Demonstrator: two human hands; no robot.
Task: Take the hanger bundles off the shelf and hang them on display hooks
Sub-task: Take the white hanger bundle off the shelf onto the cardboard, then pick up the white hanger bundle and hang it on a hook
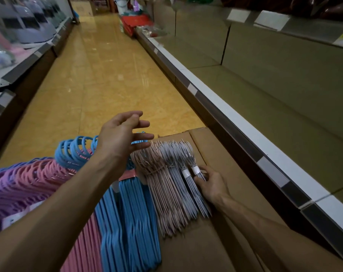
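Several hanger bundles lie side by side on a cardboard box [221, 242] in front of me. From left to right they are pink and purple plastic hangers [19, 183], blue plastic hangers [131, 222], a pale pink wire bundle [162, 193] and grey wire bundles [188, 191] tied with white bands. My right hand [210, 183] grips the rightmost grey wire bundle just below its white band. My left hand [123, 136] hovers open above the blue hooks, fingers spread and holding nothing.
An empty olive shelf [284, 114] with a white edge strip runs along the right. A tan tiled aisle [100, 71] stretches ahead, with red goods [133, 24] at its far end. Shelves with grey and purple items [29, 30] line the left side.
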